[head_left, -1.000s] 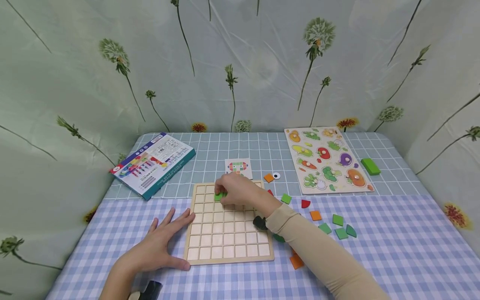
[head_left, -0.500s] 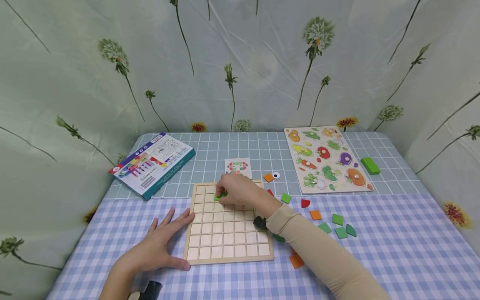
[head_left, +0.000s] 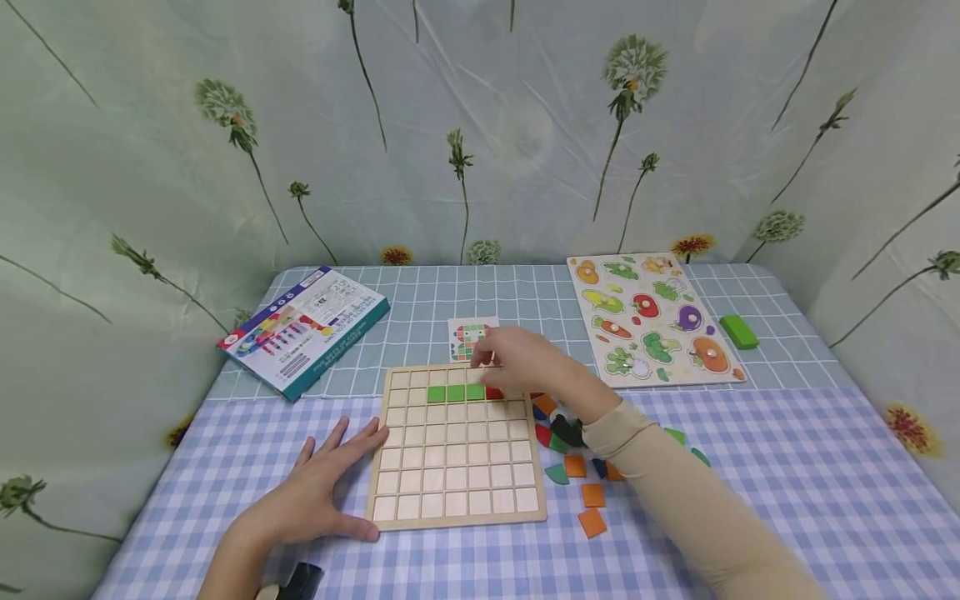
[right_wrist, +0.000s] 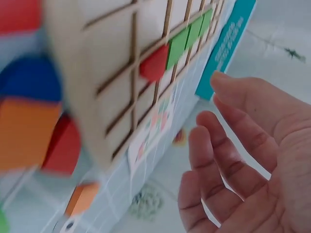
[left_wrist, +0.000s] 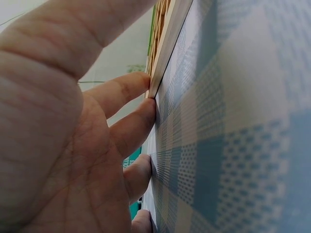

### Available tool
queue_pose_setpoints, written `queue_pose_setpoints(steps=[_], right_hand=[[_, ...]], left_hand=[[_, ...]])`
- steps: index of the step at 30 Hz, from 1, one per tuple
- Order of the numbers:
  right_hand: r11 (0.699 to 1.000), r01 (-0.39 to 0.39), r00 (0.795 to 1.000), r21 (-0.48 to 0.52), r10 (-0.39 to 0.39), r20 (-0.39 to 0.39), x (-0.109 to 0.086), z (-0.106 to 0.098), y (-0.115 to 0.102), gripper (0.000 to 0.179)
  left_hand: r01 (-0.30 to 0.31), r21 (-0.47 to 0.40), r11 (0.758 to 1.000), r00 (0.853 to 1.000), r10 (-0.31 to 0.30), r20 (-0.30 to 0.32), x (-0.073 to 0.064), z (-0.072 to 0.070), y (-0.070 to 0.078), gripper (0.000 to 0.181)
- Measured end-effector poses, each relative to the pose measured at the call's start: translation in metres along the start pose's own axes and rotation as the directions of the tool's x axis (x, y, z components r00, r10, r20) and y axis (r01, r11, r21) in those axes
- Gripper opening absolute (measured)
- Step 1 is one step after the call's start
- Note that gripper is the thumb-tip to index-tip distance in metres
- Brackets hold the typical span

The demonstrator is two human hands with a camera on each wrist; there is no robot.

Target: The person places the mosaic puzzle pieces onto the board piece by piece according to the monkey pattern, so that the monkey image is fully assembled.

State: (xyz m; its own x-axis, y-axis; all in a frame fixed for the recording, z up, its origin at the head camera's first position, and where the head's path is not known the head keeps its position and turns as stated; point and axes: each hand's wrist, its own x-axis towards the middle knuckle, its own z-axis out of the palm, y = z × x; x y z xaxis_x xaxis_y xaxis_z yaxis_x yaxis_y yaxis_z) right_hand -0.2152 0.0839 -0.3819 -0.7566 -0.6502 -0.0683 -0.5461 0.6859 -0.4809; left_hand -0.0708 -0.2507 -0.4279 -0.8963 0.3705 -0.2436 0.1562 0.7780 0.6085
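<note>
A wooden grid board [head_left: 459, 524] lies in front of me. Three green square tiles [head_left: 455, 393] sit side by side in its second row, with a red tile [right_wrist: 154, 63], rounded on one side, at their right end. My left hand [head_left: 318, 492] is spread on the cloth, its thumb and a couple of fingertips touching the board's left edge. Above the board's upper right part hovers my right hand [head_left: 528, 362], fingers loosely bent and holding nothing, as the right wrist view shows. It partly covers a small pattern card [head_left: 467, 335] behind the board.
Loose orange, green, red and blue tiles lie right of the board, among them an orange square [head_left: 592, 523]; my right forearm hides some. A box [head_left: 315, 333] lies back left. A vegetable puzzle [head_left: 637, 329] and a green block [head_left: 739, 332] lie back right.
My right hand has let go of the leftmost green tile and moved right, uncovering the row of green and red tiles. The left hand stays where it was.
</note>
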Motion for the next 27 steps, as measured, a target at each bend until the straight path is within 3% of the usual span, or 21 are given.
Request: queue_pose_setpoints(steps=[13, 27], right_hand=[[0.988, -0.127, 0.991, 0.083, 0.124, 0.044, -0.040, -0.013, 0.045, 0.020], [0.982, -0.152, 0.987, 0.112, 0.145, 0.071, -0.053, -0.004, 0.063, 0.021]], left_hand=[[0.004, 0.014, 1.000, 1.000, -0.004, 0.003, 0.000, 0.000, -0.001, 0.124], [-0.008, 0.013, 1.000, 1.000, 0.008, 0.002, 0.000, 0.000, -0.001, 0.124]])
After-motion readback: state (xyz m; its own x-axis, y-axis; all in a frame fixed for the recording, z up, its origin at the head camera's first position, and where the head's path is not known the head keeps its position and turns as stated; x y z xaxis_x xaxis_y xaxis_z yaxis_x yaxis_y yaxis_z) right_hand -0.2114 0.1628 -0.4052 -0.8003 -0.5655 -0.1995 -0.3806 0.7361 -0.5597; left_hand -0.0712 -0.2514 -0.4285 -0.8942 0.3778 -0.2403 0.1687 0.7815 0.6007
